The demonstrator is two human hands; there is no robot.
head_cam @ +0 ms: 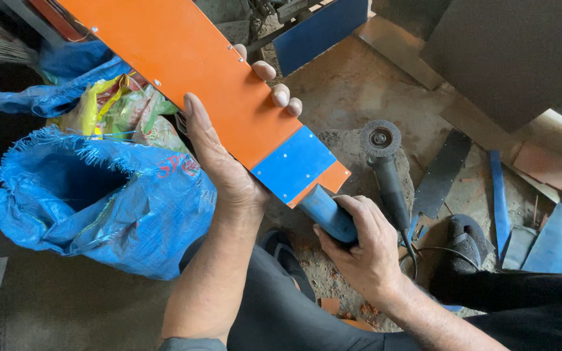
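Our left hand (229, 162) clamps the orange panel (190, 58); our right hand (365, 244) grips its blue handle (326, 214). Beside us, an open blue sack (99, 201) shows a dark interior; an angle grinder (385, 169) lies on dusty ground (352, 84).
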